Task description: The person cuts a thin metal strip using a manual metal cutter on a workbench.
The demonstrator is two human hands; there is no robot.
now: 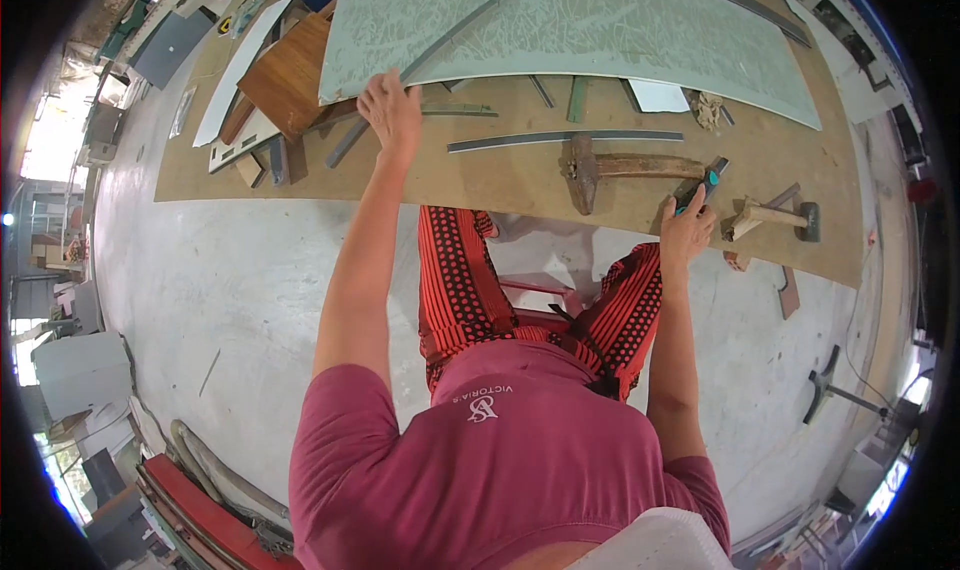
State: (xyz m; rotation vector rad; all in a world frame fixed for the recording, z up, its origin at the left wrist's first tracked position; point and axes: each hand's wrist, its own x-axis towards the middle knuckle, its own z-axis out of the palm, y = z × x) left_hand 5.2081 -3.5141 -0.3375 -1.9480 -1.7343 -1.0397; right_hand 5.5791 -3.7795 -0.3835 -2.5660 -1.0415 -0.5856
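A long dark grey strip (470, 22) lies slantwise over a pale green patterned sheet (590, 30). My left hand (392, 115) is closed over this strip at the sheet's near left corner, fingers bent around it. At the table's front edge, my right hand (687, 232) grips a black and teal utility knife (712, 180); its blade cannot be made out. Just left of the knife rests a hammer (584, 175) with a wooden handle. Another grey strip (565, 138) lies crosswise behind the hammer's head.
To the right lies a second hammer (808, 222) with a pale handle on the brown tabletop (400, 182). Brown wooden boards (287, 75) are piled at the left. A crumpled tan piece (709, 112) sits by the sheet. A red stool (540, 295) stands between the person's legs.
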